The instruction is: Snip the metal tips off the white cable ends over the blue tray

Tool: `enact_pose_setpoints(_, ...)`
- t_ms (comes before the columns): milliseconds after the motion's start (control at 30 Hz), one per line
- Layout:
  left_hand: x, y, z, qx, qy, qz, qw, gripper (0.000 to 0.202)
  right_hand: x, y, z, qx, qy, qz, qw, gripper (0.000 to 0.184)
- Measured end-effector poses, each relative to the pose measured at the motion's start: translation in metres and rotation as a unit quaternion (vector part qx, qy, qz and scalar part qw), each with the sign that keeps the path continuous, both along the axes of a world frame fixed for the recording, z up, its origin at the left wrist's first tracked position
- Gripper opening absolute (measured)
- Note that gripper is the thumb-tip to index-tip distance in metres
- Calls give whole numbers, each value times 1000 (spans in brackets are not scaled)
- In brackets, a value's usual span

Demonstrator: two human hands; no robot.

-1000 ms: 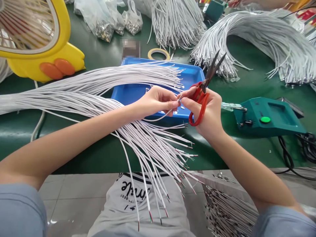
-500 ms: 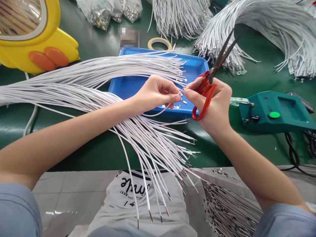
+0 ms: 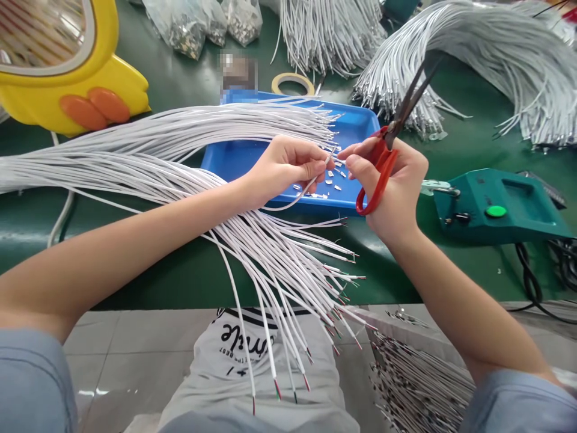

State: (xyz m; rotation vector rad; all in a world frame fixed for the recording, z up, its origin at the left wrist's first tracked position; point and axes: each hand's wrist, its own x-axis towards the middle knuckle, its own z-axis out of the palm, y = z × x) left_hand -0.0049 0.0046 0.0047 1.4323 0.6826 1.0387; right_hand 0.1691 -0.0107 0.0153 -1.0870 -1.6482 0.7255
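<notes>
My left hand (image 3: 300,165) pinches a white cable (image 3: 295,201) close to its end, above a blue tray (image 3: 216,159). Red-handled scissors (image 3: 382,171) hang in my right hand (image 3: 396,192), blades pointing up and away. The thumb and forefinger of that hand meet at the cable's tip; whether they grip a fine wire there is too small to tell. Small white scraps (image 3: 330,174) lie in the tray under my fingers. One bundle of white cables (image 3: 252,123) rests across the tray. Another bundle (image 3: 279,258) passes under my left forearm, its red and green wire ends hanging over the table edge.
A yellow duck-shaped device (image 3: 103,78) stands at the far left. Bags of small metal parts (image 3: 189,30), a tape roll (image 3: 293,84) and more cable bundles (image 3: 478,36) lie at the back. A green machine (image 3: 505,207) sits on the right.
My right hand has drawn slightly to the right, away from my left, widening the gap between the fingertips. More scraps in the tray show now. The view has shifted a little.
</notes>
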Motion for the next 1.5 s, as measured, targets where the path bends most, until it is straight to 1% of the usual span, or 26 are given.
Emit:
enact_pose_setpoints(67,0,-1,1,12,7,1,1000,10,0,0,-1,22,17,13,1000,5)
enact_pose_setpoints(100,1,-1,2,18,14,7,1000,12,0,0,-1,37,22,14,999,6)
enact_pose_setpoints(200,2,-2,3,28,42,39,998,19,-1,-2,1,60,6,-2,998,8)
enact_pose_setpoints(267,2,-2,3,25,56,52,997,22,-2,-4,2,48,-19,-17,998,10)
enact_pose_setpoints(333,2,-2,2,26,58,51,997,23,-3,-4,2,36,-30,-19,999,14)
enact_pose_setpoints(400,2,-1,2,29,57,43,997,25,-4,-4,1,24,-20,-1,1000,18)
enact_pose_setpoints(500,2,-2,1,28,59,37,997,28,-6,-5,-1,6,-1,43,999,22)
enact_pose_setpoints(600,2,-2,1,25,69,28,997,31,-8,-5,-2,-3,-2,37,999,24)
enact_pose_setpoints(667,2,-2,1,24,73,20,997,32,-8,-5,-2,-5,4,32,999,25)
enact_pose_setpoints(833,2,-1,-1,33,81,27,996,32,-7,-5,-2,0,61,64,996,19)
enact_pose_setpoints(900,2,0,-2,36,79,31,996,32,-7,-5,-3,-8,63,65,996,19)
enact_pose_setpoints(1033,3,0,-3,39,69,37,996,31,-6,-5,-6,-28,18,40,999,21)
enact_pose_setpoints(1167,3,0,-2,37,54,53,996,26,-5,-2,-8,2,-17,18,1000,16)
enact_pose_setpoints(1267,3,1,-1,42,31,65,996,19,-2,2,-7,13,-53,-7,998,16)
enact_pose_setpoints(1400,2,4,0,34,5,84,996,11,2,7,-5,-7,-117,-13,993,22)
enact_pose_setpoints(1500,0,6,-1,31,-8,106,994,9,3,9,-2,11,-170,-25,985,22)
